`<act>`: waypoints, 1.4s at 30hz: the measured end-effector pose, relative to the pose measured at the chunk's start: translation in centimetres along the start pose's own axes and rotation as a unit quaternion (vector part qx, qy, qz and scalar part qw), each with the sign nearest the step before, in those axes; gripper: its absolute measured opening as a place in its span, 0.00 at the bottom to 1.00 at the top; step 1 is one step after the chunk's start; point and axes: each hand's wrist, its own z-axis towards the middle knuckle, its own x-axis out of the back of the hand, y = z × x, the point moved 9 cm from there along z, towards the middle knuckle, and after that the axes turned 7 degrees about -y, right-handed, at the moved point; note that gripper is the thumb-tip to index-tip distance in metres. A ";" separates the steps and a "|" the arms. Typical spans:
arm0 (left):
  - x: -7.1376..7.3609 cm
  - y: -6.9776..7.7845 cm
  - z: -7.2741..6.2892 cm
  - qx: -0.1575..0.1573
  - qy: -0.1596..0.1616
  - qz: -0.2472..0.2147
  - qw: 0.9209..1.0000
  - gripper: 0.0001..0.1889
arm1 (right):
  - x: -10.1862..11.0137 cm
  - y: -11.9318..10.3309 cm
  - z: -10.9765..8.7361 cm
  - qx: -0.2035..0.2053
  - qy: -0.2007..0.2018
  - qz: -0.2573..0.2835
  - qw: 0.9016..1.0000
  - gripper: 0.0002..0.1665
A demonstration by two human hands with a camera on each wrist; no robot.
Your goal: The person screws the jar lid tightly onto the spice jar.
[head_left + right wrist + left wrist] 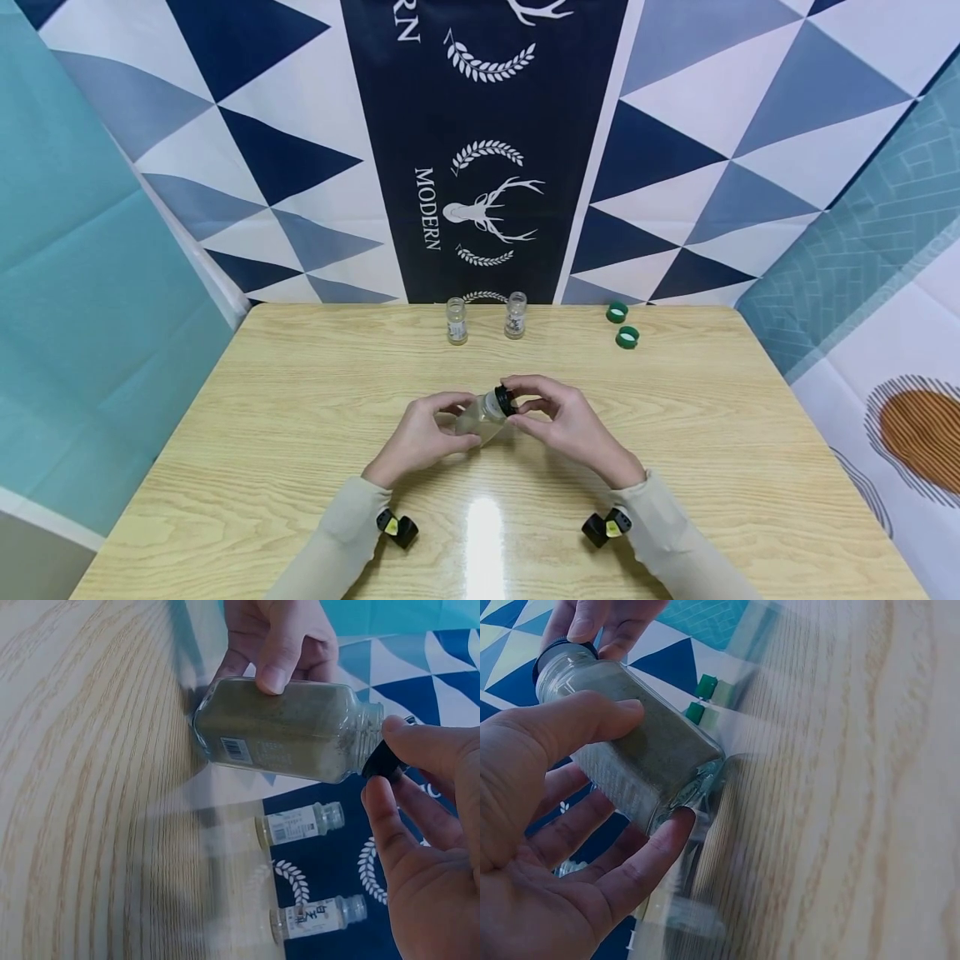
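Note:
A clear glass spice jar [277, 727] with greyish-brown powder inside leans over the table, its base low and its neck towards the right. My left hand [423, 433] grips the jar's body, thumb on one side and fingers on the other. At the mouth, my right hand [562, 417] pinches a black cap [384, 761] between thumb and fingers. In the right wrist view the cap sits tilted against the neck, and some glass threads show beside it. The left wrist view shows the jar's lower end close to the tabletop; whether it touches is hard to tell.
Two small uncapped glass jars [456, 325] with labels stand at the back edge of the wooden table [315, 358]. Two green caps [627, 337] lie to their right, near that edge. Behind hangs a patterned cloth [480, 125]; more cloths flank the sides.

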 end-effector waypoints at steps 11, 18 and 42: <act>-0.2 0.1 0.1 -0.003 -0.002 0.011 1.000 0.27 | -0.1 -0.4 -0.1 0.008 -0.008 -0.013 1.000 0.24; -0.3 0.2 0.0 -0.003 -0.008 0.013 1.000 0.27 | -0.2 -0.7 -0.1 0.018 -0.016 -0.025 0.999 0.22; -0.4 0.3 0.0 0.003 -0.014 0.013 1.000 0.27 | -0.5 -0.9 -0.2 0.019 -0.012 -0.069 0.997 0.20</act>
